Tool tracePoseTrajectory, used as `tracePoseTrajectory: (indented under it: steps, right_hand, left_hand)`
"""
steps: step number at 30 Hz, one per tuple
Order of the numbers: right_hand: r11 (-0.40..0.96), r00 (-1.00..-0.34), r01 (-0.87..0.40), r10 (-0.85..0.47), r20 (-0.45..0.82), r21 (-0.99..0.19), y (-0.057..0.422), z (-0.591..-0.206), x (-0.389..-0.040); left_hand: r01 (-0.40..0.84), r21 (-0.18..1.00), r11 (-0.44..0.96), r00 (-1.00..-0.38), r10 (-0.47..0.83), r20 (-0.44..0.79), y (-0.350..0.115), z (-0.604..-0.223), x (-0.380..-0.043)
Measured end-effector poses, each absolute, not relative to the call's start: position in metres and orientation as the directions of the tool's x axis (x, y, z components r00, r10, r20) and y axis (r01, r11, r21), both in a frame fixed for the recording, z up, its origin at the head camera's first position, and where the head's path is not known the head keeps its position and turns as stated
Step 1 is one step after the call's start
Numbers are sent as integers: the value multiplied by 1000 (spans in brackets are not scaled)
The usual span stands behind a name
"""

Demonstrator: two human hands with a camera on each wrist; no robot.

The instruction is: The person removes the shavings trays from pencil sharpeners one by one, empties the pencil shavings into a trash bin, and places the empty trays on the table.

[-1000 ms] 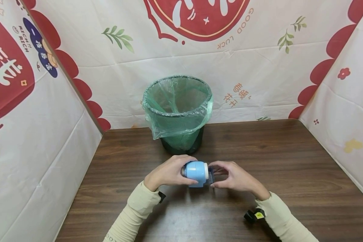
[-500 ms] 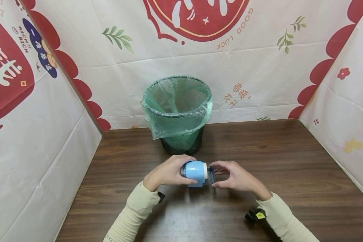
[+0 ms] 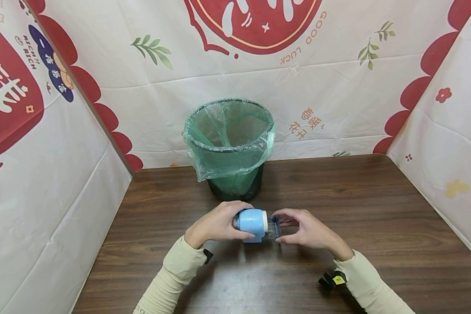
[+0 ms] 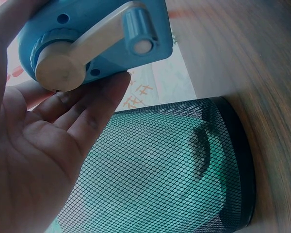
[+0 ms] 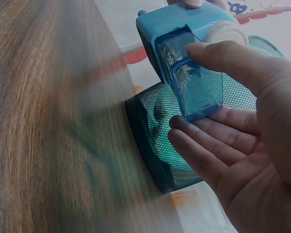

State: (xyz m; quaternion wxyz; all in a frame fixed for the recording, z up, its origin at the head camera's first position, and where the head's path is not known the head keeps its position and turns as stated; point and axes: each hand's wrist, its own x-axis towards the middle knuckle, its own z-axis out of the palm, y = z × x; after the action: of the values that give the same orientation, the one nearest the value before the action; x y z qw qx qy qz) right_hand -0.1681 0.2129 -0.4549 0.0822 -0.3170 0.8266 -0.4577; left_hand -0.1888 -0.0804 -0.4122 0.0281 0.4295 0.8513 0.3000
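Brown table (image 3: 357,196), hands (image 3: 221,222) (image 3: 312,230) partly covering sharpener (image 3: 252,223) and drawer (image 5: 201,92), emblem (image 3: 256,35) cropped

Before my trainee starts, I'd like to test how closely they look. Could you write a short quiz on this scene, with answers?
1. The left hand holds the pencil sharpener. What color is its body?
A) red
B) blue
C) yellow

2. True or false: the drawer held by the right hand is pushed fully into the sharpener.

3. What lines the mesh bin behind the hands?

Key:
1. B
2. False; the drawer sticks out of the sharpener, with the right hand's thumb and fingers at it.
3. A green plastic bag.
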Motion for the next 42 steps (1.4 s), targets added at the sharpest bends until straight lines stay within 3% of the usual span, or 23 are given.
tracePoseTrajectory:
  steps: [28, 42]
  right_hand:
    - [368, -789, -449, -592, 168, -814, 222, -461, -169]
    - [401, -823, -382, -557, 109, -832, 227, -458, -168]
  left_hand:
    - [697, 553, 456, -647, 733, 210, -83, -413, -187]
    - [695, 553, 460, -652, 727, 214, -85, -413, -187]
